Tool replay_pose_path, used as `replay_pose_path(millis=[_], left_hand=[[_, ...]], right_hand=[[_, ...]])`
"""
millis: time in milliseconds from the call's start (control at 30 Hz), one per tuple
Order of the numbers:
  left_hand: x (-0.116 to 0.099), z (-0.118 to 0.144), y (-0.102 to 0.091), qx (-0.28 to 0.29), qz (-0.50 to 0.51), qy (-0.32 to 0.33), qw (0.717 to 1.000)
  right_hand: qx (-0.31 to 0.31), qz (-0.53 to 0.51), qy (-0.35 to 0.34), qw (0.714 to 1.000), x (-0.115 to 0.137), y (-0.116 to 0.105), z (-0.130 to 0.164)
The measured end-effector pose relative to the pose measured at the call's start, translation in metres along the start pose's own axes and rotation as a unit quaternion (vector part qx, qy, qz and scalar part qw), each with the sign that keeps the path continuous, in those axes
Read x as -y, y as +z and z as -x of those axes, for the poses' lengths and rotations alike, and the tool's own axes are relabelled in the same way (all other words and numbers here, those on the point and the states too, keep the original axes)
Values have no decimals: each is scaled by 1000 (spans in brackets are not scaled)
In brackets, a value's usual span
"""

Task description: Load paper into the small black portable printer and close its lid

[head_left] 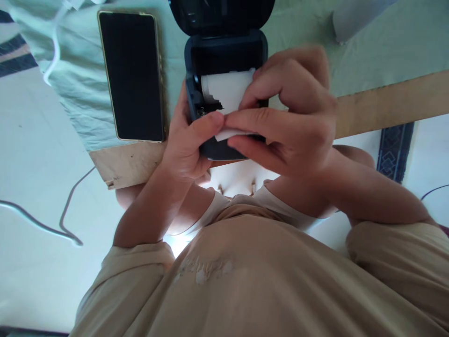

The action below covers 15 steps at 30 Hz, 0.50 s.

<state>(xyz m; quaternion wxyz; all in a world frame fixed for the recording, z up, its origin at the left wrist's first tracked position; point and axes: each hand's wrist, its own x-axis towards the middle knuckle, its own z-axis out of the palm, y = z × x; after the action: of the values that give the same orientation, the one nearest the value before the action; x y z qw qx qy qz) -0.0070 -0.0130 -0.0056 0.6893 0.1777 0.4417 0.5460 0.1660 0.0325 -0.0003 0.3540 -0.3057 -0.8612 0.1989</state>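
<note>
A small dark printer (228,54) stands with its lid open on a pale green cloth, a white paper roll (226,89) lying in its bay. My left hand (189,140) grips the printer's left side, thumb pressed over the front edge. My right hand (287,112) reaches over the right side and pinches the loose end of the paper (231,134) between thumb and fingers at the printer's front.
A black phone (132,75) lies face up left of the printer. The cloth (84,89) covers a wooden board (386,105) whose edge shows. White cables (52,51) run at left, grey cables (66,220) on the floor. A pale object (354,16) sits at back right.
</note>
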Motion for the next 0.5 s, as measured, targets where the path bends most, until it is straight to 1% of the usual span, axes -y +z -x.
replay_pose_path(millis=[33, 67, 100, 167, 233, 267, 333, 400, 500], left_hand=[[0, 1, -1, -2, -19, 13, 1000], [-1, 1, -3, -6, -32, 16, 999], [-1, 2, -5, -9, -41, 19, 999], [-4, 1, -12, -3, -61, 0, 998], [-7, 0, -19, 15, -86, -33, 996], [-9, 0, -22, 25, -98, -46, 994], [-10, -1, -23, 37, -105, -53, 992], [-9, 1, -18, 19, -93, -32, 995], [-5, 4, -9, -25, -78, 1, 997]], right_hand=[[-43, -3, -30, 999, -2, 3, 4], [-81, -10, -45, 996, -3, 5, 7], [-108, -17, -43, 993, -3, 6, 9], [-122, -32, -3, 992, -1, 5, 11], [-105, -48, 57, 992, 3, 2, 9], [-85, -58, 84, 991, 4, 0, 8], [-47, -78, 114, 989, 7, -3, 6], [-27, -95, 120, 988, 7, -4, 6], [-28, -110, 112, 987, 7, -4, 9]])
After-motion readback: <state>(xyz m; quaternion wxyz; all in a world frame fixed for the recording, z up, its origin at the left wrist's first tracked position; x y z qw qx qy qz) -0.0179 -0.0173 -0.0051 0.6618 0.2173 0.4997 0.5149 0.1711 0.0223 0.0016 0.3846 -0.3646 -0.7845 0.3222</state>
